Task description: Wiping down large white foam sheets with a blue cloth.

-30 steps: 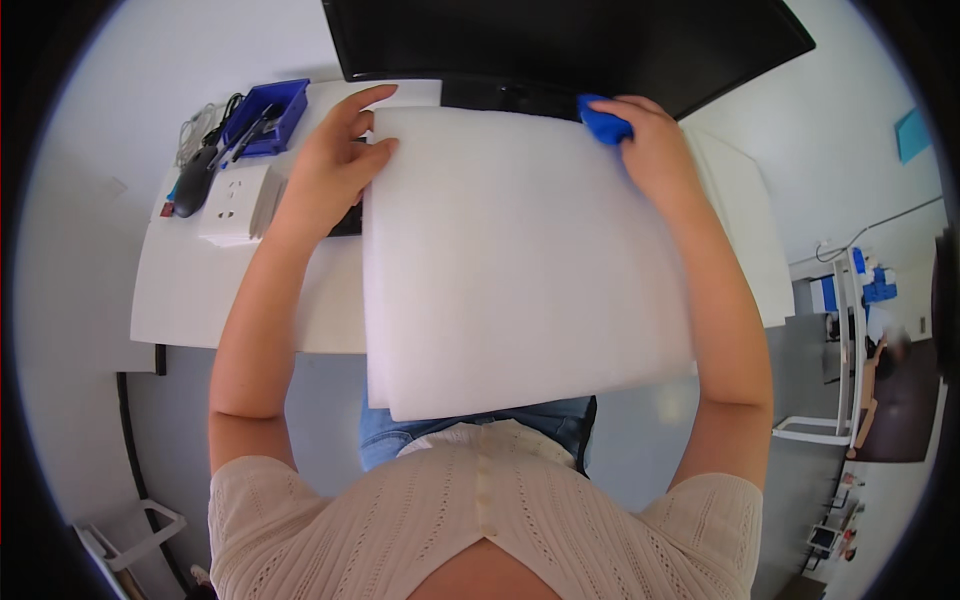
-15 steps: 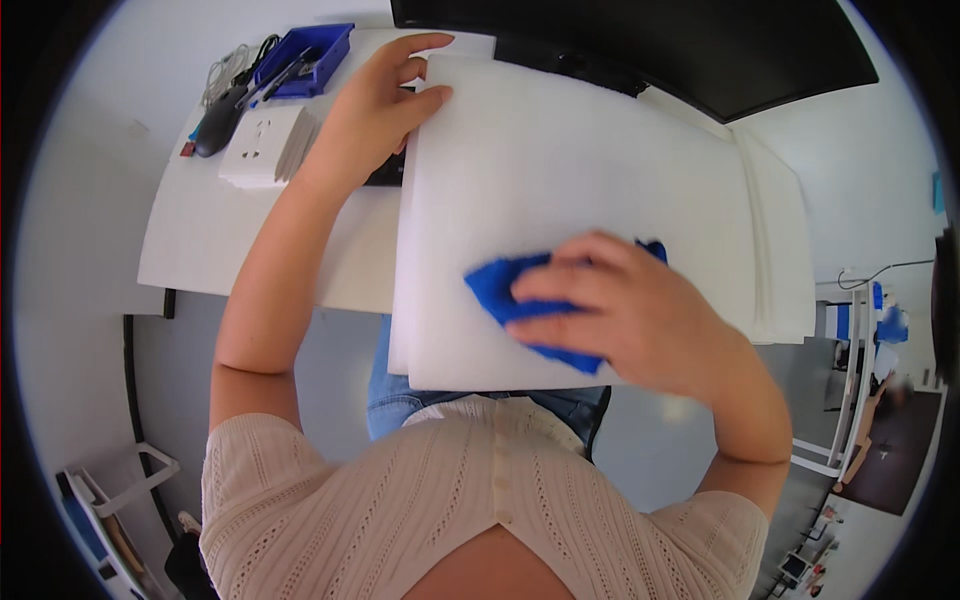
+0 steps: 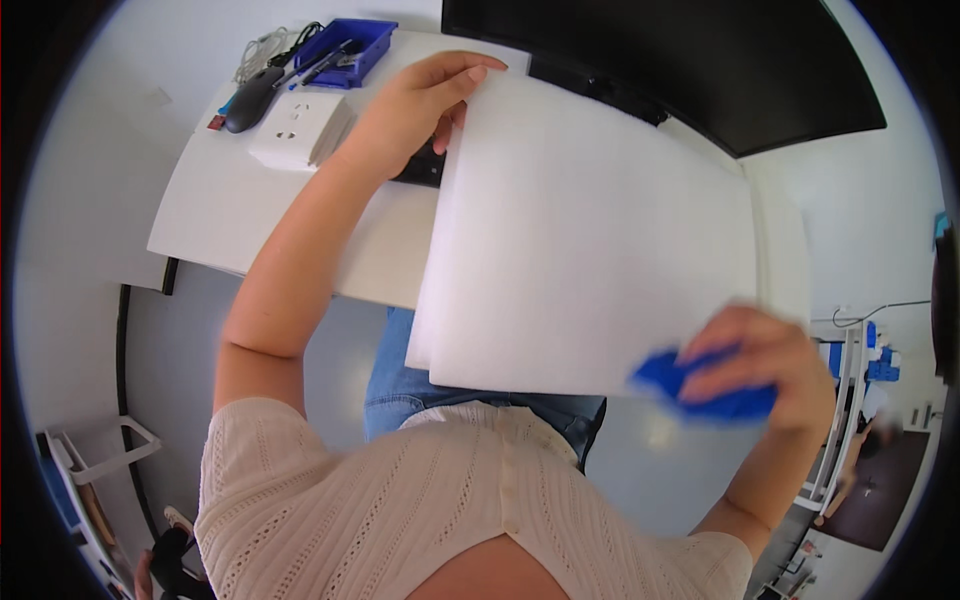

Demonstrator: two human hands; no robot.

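A large white foam sheet (image 3: 590, 220), doubled or stacked at its left edge, hangs out over the near side of the table. My left hand (image 3: 425, 110) pinches its far left corner, with some fingertips hidden behind the edge. My right hand (image 3: 770, 365) is closed on a crumpled blue cloth (image 3: 660, 376), at the sheet's near right corner. Motion blurs that hand and the cloth a little, and whether the cloth touches the sheet I cannot tell.
A black monitor (image 3: 680, 70) stands behind the sheet. On the white table (image 3: 220, 215), to the left, are a stack of white socket plates (image 3: 300, 125), a dark-handled tool (image 3: 253, 100), coiled cables (image 3: 262, 55) and a blue bin (image 3: 372, 42) with tools. A white rack (image 3: 845, 400) stands at the right.
My right hand has swept the blue cloth from the sheet's lower middle to its near right corner. The left hand still grips the far left corner. The whole view has shifted slightly.
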